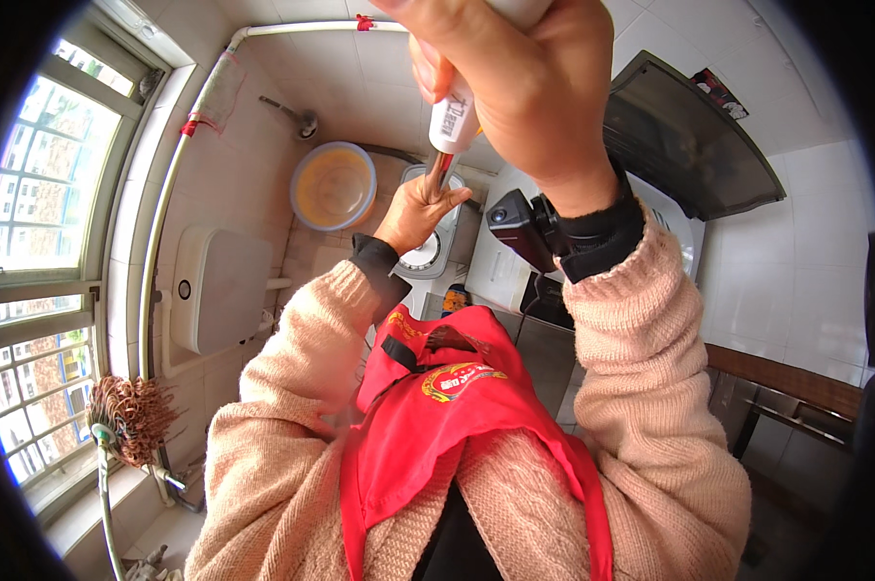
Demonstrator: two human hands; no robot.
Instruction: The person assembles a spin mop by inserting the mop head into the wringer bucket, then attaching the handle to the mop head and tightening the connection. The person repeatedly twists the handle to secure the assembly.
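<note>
Right hand point(524, 92), raised close to the camera at the top of the view, is clenched around the white handle of a long tool with a thin metal shaft point(452, 121); the top of the handle runs out of the picture, and the shaft slants down and to the left toward the left hand point(416, 211). That left hand, stretched out farther from the body, grips the lower part of the shaft, its fingers curled about it, just above a white squat toilet pan set in the floor point(428, 254). Going from the biggest things down: the person wears a pink knitted sweater point(641, 407) and a red apron point(428, 426) over the chest. A barred window point(30, 261) fills the left rim. A dark tilted panel point(689, 140) sits at the upper right beside white wall tiles. A white wall-mounted cistern point(219, 286) hangs on the left wall, with a white pipe point(166, 194) running up beside it. A round plastic basin with a yellowish inside point(333, 186) stands on the floor near the pan. A brown mop head point(132, 416) leans at the lower left. A small black device point(517, 228) is strapped to the right wrist.
</note>
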